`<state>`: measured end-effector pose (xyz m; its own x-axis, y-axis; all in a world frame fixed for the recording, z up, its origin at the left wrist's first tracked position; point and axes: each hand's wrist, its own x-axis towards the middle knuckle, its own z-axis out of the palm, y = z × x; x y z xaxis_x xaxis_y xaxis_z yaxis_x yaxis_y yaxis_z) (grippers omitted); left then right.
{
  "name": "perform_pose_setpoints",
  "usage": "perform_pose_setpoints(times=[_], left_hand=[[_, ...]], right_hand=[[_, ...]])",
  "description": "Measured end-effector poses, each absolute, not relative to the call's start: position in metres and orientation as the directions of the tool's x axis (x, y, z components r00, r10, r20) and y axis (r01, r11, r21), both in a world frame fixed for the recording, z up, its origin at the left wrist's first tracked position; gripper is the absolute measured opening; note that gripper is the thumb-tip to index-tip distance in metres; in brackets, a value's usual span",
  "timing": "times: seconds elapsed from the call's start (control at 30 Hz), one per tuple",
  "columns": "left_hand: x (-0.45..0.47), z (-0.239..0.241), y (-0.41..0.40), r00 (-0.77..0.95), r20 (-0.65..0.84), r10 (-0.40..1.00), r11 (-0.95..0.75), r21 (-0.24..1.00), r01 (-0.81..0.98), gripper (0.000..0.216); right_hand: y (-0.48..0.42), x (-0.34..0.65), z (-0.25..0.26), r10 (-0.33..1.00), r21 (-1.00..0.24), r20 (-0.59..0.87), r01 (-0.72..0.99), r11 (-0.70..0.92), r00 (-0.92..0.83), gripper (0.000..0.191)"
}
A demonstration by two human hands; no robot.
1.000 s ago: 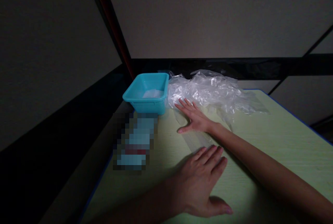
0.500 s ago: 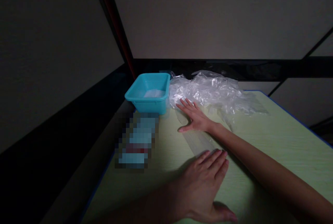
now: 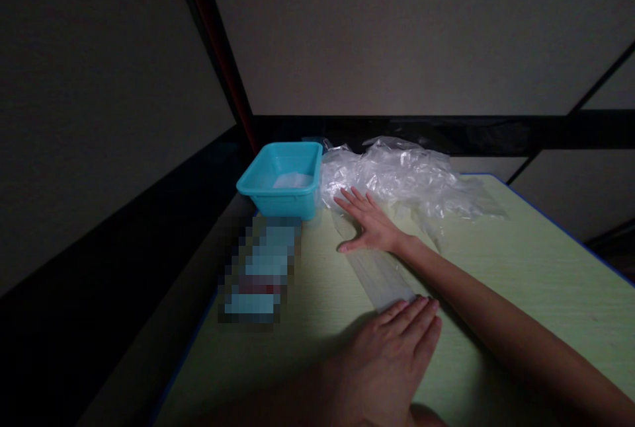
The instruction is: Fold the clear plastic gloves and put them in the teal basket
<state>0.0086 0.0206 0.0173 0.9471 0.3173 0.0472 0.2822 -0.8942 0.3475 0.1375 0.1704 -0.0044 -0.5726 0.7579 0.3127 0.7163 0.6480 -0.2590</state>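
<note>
A clear plastic bag (image 3: 380, 278), flat and narrow, lies on the table. My right hand (image 3: 370, 223) rests on its far part with the fingers spread wide and the palm down. At the near end my left hand (image 3: 391, 354) is laid flat, fingers straight out side by side, their tips at the bag's edge. Neither hand grips anything. The left thumb is partly cut off by the bottom of the view. Just beyond the right fingertips sits a crumpled heap of clear plastic bags (image 3: 397, 172).
A turquoise plastic basin (image 3: 282, 202) with something whitish inside stands at the table's far left corner. In front of it lies a pixelated, light-blue oblong thing (image 3: 265, 262). The pale green table (image 3: 520, 262) has a blue edge; panelled walls rise behind and at left.
My left hand has slid slightly toward me, and a little more of the bag's near end shows. My right hand stays in place on the bag.
</note>
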Motion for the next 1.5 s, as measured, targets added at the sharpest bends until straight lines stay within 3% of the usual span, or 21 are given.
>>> perform_pose_setpoints(times=[0.2,0.37,0.57,0.77,1.07,1.5], left_hand=[[0.007,0.020,0.019,0.941,0.052,0.335,-0.871,0.399,0.288,0.079],[0.006,0.019,0.019,0.942,0.083,0.326,-0.877,0.397,0.269,0.082],[0.003,0.020,0.018,0.938,0.100,0.332,-0.883,0.381,0.273,0.080],[0.004,0.017,0.021,0.948,0.111,0.297,-0.901,0.361,0.240,0.078],[0.006,0.020,0.022,0.949,0.083,0.303,-0.891,0.379,0.251,0.071],[0.006,0.020,0.023,0.966,0.081,0.247,-0.881,0.434,0.189,0.072]], right_hand=[[0.174,0.135,-0.002,0.729,-0.190,0.352,0.718,0.670,-0.587,0.104],[0.173,0.130,0.006,0.709,-0.126,0.391,0.729,0.673,-0.586,0.091],[0.134,0.149,0.028,0.653,-0.208,0.519,0.660,0.722,-0.551,0.042],[0.071,0.191,0.021,0.681,-0.257,0.463,0.649,0.716,-0.568,0.018],[0.055,0.215,0.010,0.664,-0.409,0.417,0.524,0.747,-0.621,0.019],[0.062,0.214,0.003,0.608,-0.430,0.428,0.441,0.788,-0.668,0.033]])
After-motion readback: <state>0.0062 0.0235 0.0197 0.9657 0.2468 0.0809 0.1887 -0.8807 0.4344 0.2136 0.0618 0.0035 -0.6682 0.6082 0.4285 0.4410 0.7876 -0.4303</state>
